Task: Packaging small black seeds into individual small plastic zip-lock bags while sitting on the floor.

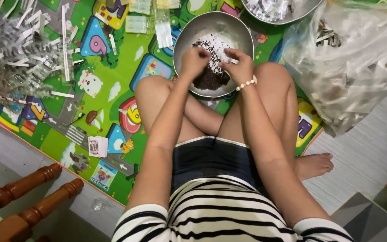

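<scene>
Steel bowl w/ seeds, colourful playmat, grey floor

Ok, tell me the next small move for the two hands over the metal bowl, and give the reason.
Probably release whatever the fingers pinch straight down. Both the left hand and the right hand are closed over the metal bowl, above its dark grains and white grains, so anything dropped lands inside.

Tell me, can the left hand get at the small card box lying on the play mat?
Probably yes: the left hand is over the metal bowl, and the card box lies uncovered on the mat beside the left knee.
</scene>
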